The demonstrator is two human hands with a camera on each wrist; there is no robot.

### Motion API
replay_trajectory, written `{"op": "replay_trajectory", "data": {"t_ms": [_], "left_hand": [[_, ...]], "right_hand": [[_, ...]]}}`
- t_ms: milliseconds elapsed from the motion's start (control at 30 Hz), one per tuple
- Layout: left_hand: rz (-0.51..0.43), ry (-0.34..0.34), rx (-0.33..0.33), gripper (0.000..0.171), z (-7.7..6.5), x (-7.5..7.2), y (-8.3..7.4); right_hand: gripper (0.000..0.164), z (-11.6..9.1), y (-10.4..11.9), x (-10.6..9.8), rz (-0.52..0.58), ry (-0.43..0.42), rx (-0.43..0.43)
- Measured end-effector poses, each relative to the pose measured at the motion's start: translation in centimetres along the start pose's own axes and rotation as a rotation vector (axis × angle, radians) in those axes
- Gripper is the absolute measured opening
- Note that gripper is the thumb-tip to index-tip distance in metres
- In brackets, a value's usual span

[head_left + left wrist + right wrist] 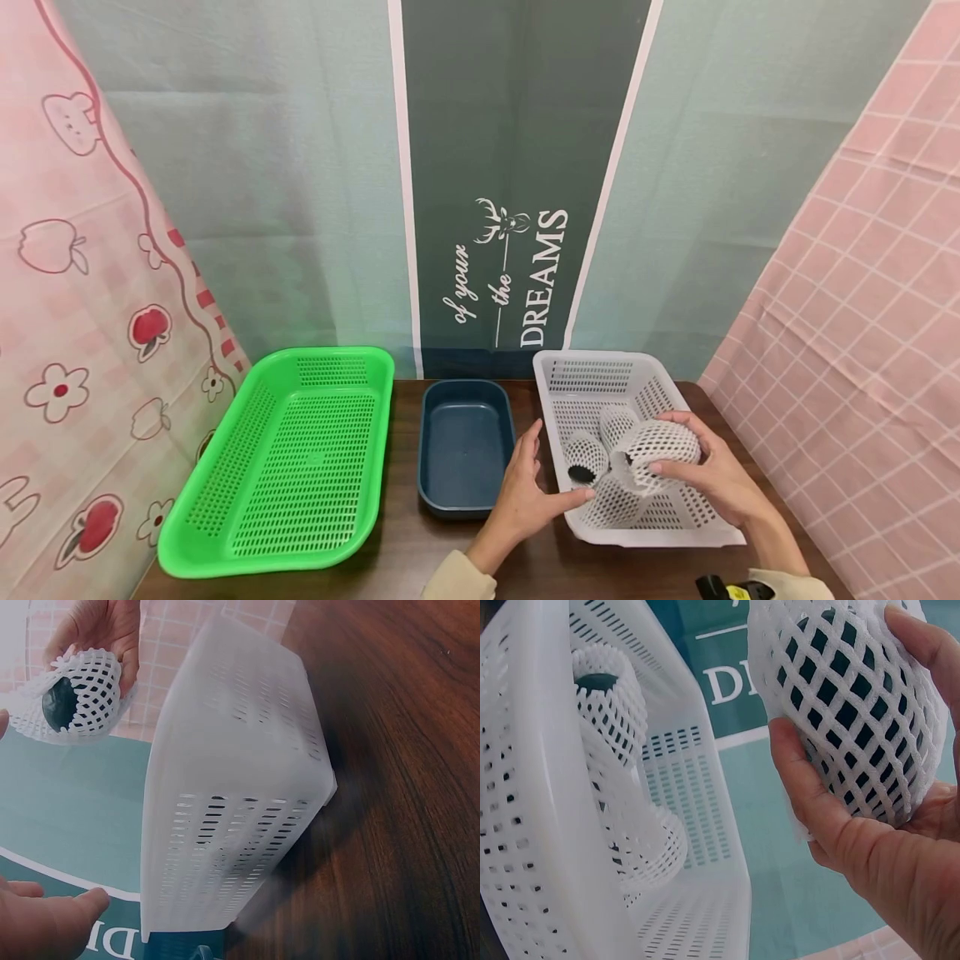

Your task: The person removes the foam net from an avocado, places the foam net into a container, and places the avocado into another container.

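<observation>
My right hand (712, 475) grips a dark green, egg-shaped fruit in a white foam net (666, 450), raised over the white basket (553, 417). In the right wrist view, dark skin shows through the mesh of the foam net (847, 712), with thumb and fingers on opposite sides. One end of the fruit is bare in the left wrist view, at the mouth of the net (96, 690). My left hand (525, 496) is spread beside the basket's left side, thumb reaching over the near rim, and holds nothing. Several more netted pieces (587, 454) lie inside the basket.
A dark blue tray (467, 505) stands on the brown wooden table (405, 467), left of the white basket. Farther left is a large green basket (262, 565) with nothing in it. Hanging cloths (300, 208) enclose the table at the back and sides.
</observation>
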State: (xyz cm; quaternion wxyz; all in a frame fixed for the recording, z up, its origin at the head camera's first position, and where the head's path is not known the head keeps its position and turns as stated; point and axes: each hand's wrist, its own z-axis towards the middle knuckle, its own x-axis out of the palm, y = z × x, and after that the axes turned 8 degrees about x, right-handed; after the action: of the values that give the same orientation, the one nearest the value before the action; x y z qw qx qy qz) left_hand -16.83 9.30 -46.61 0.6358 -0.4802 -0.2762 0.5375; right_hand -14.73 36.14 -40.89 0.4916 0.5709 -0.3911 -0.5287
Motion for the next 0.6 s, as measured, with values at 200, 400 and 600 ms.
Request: {"op": "replay_trajectory", "data": {"t_ms": [200,400,600], "left_hand": [[-0.124,0.001,-0.053,0.088,0.0,-0.2,-0.2],[-0.188,0.01,-0.101,0.079,-0.1,-0.4,-0.4],[-0.183,0.008,-0.094,0.072,-0.2,-0.5,-0.2]], "right_hand": [[0.058,0.2,0.0,0.7,0.047,0.069,-0.049],[0.058,0.2,0.2,1.8,0.093,0.086,-0.043],[0.059,0.4,0.1,3.1,0.084,0.065,-0.028]]}}
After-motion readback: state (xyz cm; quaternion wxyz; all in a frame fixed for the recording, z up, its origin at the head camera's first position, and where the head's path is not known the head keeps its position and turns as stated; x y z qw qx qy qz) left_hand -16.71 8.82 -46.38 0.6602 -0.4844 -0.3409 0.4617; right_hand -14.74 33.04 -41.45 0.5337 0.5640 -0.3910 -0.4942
